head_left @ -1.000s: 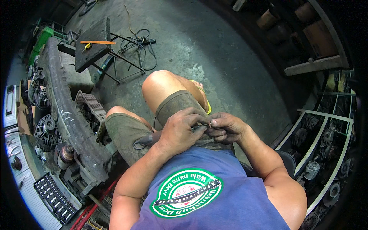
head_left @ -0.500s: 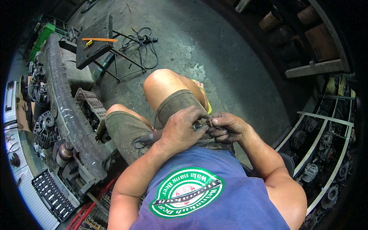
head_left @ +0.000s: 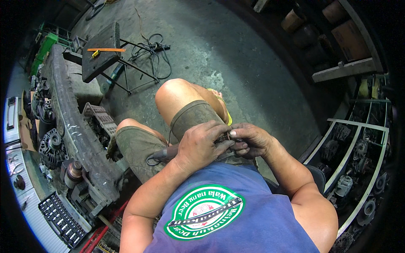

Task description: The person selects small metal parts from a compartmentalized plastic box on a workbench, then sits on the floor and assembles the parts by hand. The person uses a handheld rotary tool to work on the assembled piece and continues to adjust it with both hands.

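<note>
Over my lap, my left hand (head_left: pixel 203 144) and my right hand (head_left: pixel 252 140) meet with fingertips pinched together. Between them sits a small dark metal part (head_left: pixel 228 135) with a thin copper-coloured edge; the fingers cover most of it, so its kind is unclear. My right thumb lies along its edge. My left fingers are curled at its other side. From beneath my left wrist sticks out a dark, rounded handle-like thing (head_left: pixel 166 153) with a black loop at its end; whether my left palm grips it is hidden.
At the left stands a worn workbench (head_left: pixel 71 109) with an alternator (head_left: pixel 53 142) and a socket set (head_left: pixel 63 219). A stool (head_left: pixel 100 59) bears an orange strip and a yellow tool. A black cable (head_left: pixel 158 55) coils on the floor. Metal racks (head_left: pixel 358 124) with parts stand at right.
My left fingers have shifted slightly over the small part, and less of it shows between the hands. The whole view has moved a little; both hands stay together above the lap.
</note>
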Demonstrator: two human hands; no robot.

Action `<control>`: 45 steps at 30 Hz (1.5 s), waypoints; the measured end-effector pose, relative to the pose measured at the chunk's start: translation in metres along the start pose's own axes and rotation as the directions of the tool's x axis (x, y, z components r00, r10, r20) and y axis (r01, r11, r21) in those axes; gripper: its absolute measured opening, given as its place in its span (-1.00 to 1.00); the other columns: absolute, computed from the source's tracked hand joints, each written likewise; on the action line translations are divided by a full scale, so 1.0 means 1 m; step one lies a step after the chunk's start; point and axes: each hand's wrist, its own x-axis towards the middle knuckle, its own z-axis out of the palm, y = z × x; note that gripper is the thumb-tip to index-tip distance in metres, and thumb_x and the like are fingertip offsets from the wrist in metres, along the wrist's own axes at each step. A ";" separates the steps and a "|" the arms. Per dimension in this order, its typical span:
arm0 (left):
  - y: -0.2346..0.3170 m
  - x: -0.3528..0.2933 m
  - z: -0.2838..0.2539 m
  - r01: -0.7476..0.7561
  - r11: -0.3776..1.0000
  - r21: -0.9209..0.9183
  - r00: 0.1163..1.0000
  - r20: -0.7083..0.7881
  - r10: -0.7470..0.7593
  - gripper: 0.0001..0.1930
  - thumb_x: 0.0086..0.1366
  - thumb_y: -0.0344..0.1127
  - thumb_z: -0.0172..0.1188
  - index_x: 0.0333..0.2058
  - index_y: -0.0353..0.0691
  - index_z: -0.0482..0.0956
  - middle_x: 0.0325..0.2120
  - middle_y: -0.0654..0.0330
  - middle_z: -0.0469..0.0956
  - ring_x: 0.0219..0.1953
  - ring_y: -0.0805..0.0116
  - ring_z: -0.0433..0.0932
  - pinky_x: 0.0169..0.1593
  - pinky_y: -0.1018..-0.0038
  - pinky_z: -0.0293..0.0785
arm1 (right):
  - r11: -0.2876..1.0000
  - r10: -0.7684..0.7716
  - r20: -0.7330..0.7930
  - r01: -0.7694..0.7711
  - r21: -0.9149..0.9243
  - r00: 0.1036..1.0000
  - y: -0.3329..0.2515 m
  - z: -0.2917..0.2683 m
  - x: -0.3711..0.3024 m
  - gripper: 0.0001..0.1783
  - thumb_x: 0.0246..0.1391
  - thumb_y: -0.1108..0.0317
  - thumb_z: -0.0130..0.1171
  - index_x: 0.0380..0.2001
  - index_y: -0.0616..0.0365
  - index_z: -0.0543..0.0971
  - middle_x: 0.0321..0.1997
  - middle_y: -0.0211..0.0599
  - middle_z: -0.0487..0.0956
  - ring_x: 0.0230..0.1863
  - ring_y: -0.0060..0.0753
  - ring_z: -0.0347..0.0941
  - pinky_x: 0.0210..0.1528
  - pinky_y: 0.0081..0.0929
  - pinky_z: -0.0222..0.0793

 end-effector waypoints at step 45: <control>-0.003 -0.004 0.004 0.032 0.999 0.037 0.999 0.002 -0.032 -0.61 0.21 -0.21 0.57 -0.03 -0.20 0.75 -0.25 0.11 0.74 -0.21 0.07 0.79 -0.12 0.21 0.75 | 0.356 -0.671 -0.128 0.166 -0.920 0.730 0.008 0.052 -0.016 -0.83 0.35 0.40 0.33 -0.15 0.31 0.74 -0.25 -0.14 0.78 -0.26 -0.40 0.71 -0.16 -0.32 0.63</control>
